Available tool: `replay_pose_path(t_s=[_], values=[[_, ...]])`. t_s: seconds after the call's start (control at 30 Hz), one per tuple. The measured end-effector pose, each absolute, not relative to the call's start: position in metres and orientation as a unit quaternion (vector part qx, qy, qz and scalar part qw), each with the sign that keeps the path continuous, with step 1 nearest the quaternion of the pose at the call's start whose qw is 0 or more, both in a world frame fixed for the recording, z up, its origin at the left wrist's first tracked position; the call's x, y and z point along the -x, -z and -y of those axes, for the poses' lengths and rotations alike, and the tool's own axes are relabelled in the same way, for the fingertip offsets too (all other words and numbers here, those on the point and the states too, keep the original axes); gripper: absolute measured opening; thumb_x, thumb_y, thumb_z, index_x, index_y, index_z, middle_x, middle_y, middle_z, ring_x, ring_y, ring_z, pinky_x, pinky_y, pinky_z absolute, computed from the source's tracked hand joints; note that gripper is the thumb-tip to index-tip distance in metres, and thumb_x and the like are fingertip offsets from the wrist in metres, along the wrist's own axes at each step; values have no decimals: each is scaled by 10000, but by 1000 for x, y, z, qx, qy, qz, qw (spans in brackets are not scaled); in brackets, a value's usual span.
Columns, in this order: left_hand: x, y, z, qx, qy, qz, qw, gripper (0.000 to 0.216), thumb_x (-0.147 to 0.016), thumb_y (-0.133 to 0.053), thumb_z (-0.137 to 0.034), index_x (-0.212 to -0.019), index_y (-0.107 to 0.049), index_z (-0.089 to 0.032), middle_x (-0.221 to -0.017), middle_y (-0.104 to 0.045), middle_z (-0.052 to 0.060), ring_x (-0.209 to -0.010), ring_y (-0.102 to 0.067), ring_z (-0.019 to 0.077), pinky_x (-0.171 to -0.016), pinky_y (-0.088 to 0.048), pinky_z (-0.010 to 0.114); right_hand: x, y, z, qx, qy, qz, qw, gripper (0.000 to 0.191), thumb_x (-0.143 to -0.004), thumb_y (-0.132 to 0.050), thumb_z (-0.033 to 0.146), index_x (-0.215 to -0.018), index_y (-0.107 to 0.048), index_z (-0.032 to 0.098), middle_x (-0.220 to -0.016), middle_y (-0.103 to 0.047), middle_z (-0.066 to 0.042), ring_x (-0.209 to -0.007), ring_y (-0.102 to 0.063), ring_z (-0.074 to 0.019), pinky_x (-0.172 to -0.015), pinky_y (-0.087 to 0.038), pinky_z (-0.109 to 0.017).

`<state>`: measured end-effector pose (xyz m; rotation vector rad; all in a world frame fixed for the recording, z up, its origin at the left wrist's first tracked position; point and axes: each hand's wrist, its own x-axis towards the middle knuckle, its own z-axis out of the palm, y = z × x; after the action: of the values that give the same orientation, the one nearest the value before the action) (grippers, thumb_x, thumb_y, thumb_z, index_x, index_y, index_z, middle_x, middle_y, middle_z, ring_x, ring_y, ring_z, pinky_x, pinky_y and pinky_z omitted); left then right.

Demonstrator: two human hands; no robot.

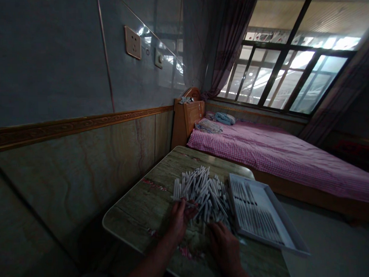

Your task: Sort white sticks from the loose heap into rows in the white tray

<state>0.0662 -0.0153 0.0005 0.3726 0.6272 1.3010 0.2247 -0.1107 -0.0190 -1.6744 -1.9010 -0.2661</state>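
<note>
A heap of slim white pen-like sticks (201, 188) lies on a green, marble-patterned table (138, 211). At the heap's near left edge, my left hand (179, 217) pinches one white stick (189, 203) between thumb and fingers. My right hand (224, 244) is low over the table just in front of the heap, its fingers curled together. A thin dark bit shows at its fingertips, too dim to name. To the right, a shallow white tray (285, 215) holds several similar sticks in two rows, with dark marks on some of them.
The tray's near right corner juts past the table edge. Beyond the table is a bed (248, 146) with a pink checked cover and a wooden headboard (189, 114). A tiled wall (82, 166) runs along the left, and a window (288, 70) is at the back.
</note>
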Motion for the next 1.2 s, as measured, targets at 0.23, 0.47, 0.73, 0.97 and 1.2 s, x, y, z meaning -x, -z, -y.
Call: replay_pose_path(t_s=[0.23,0.47,0.73,0.97,1.2], values=[[-66,-2,15,-167,-596,-288,731,335,-679,-797,-370,-815,-548,-192,-754,-754,34,-710,-747,248,-665,-599,371,-231,25,110,612,116,726,291,248,-933,-462,210,-1014,-695,239,-936,-696,-54,-754,-682,-141,-649,-479,-196],[-67,-1,16,-196,-590,-301,723,433,-616,-824,-458,-828,-555,-193,-748,-752,40,-717,-743,246,-644,-588,348,-238,33,107,589,151,734,303,223,-935,-478,217,-1031,-676,251,-892,-688,-30,-741,-671,-141,-634,-454,-207],[-70,-5,26,-324,-569,-351,669,516,-616,-770,-585,-888,-552,-204,-715,-737,35,-688,-721,248,-585,-572,336,-238,21,112,629,217,698,266,251,-930,-455,167,-1021,-665,269,-867,-658,-32,-758,-623,-186,-637,-408,-258],[-73,1,27,-377,-514,-329,697,455,-580,-834,-512,-793,-621,-171,-716,-726,34,-578,-647,153,-482,-459,218,-221,2,103,610,145,694,354,221,-928,-478,202,-972,-685,265,-827,-654,-32,-738,-620,-175,-645,-433,-246],[-71,-1,24,-267,-528,-292,752,441,-539,-888,-453,-790,-676,-159,-662,-702,-10,-577,-652,127,-539,-502,215,-214,-6,86,563,-92,624,534,279,-903,-426,224,-1077,-643,205,-1033,-661,-81,-850,-663,-179,-702,-530,-276]])
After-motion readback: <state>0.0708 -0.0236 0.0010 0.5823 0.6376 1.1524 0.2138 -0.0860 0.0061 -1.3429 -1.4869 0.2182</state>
